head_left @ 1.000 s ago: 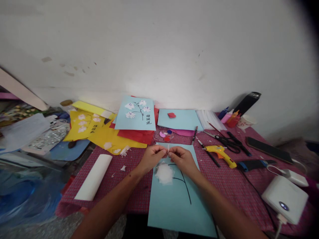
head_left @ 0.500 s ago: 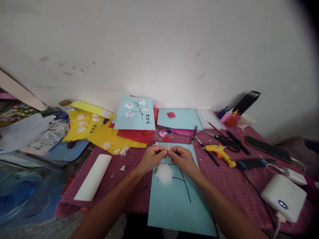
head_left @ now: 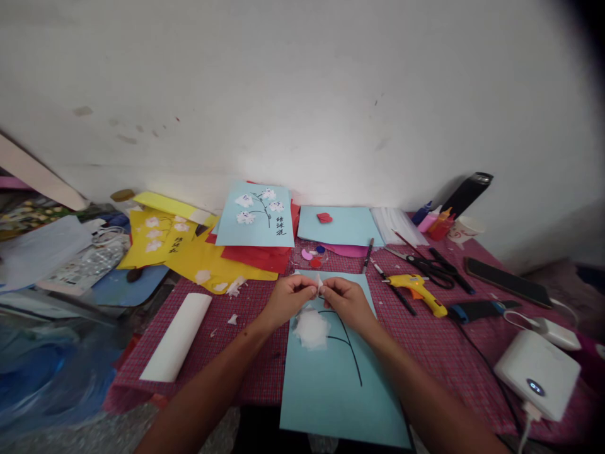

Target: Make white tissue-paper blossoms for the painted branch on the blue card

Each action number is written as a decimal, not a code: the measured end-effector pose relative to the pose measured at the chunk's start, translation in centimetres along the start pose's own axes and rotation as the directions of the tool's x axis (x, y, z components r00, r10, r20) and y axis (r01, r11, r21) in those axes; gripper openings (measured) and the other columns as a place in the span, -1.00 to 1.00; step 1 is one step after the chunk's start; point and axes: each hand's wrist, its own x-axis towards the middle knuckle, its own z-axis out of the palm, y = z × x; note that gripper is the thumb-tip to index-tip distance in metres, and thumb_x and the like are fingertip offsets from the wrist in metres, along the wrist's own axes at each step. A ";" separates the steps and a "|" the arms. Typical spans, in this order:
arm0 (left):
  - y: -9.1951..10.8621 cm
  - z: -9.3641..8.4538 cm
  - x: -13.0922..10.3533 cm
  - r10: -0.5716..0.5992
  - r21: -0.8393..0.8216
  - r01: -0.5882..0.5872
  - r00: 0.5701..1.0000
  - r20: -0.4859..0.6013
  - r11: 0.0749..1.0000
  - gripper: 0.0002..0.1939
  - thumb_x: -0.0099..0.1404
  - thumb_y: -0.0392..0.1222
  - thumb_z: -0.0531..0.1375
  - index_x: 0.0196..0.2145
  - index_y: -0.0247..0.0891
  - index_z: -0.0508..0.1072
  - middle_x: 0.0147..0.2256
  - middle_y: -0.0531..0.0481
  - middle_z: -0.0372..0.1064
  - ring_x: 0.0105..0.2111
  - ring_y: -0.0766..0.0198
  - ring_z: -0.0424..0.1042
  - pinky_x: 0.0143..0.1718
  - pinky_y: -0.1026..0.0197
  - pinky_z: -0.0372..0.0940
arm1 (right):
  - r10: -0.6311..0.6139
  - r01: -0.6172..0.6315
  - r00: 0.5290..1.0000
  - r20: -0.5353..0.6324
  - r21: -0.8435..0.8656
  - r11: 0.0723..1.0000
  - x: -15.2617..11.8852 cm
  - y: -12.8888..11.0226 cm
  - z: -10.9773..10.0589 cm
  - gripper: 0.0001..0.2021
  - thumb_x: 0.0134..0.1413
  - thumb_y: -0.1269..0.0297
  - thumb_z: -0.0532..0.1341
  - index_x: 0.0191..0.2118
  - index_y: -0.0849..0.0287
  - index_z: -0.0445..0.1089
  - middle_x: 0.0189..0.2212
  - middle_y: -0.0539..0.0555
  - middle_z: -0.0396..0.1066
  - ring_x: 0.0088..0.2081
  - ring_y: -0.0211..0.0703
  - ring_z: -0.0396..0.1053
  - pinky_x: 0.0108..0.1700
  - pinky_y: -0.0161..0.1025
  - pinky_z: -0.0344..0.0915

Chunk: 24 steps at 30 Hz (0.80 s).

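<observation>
My left hand [head_left: 293,296] and my right hand [head_left: 344,299] meet fingertip to fingertip over the top of a light blue sheet [head_left: 326,391]. Both pinch one small piece of white tissue paper [head_left: 320,284] that sticks up between them. Just below the fingers, a pile of thin white tissue pieces [head_left: 312,329] lies on the sheet. Dark curved stem lines [head_left: 352,347] are drawn to its right. My right wrist covers part of the sheet's right edge.
A white paper roll [head_left: 177,337] lies left. Behind stand a finished flower picture [head_left: 255,217] and a blue sheet with a red paper piece [head_left: 324,218]. To the right are a yellow glue gun [head_left: 418,293], scissors [head_left: 432,271], a phone [head_left: 508,282] and a white power bank [head_left: 539,375].
The white tissue piece between my fingertips shows slightly larger and more upright. Both hands have stayed in nearly the same place.
</observation>
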 end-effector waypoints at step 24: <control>-0.3 0.1 0.0 0.029 0.028 -0.030 0.999 0.035 0.999 -0.84 0.19 -0.14 0.21 -0.40 -0.31 0.45 -0.41 -0.02 0.43 -0.41 0.33 0.38 -0.37 0.31 0.25 | -0.024 0.026 0.998 0.050 -0.032 0.999 -0.1 0.2 0.0 -0.73 0.19 0.14 0.10 -0.41 0.18 0.40 -0.63 -0.06 0.30 -0.59 -0.29 0.25 -0.52 -0.35 0.14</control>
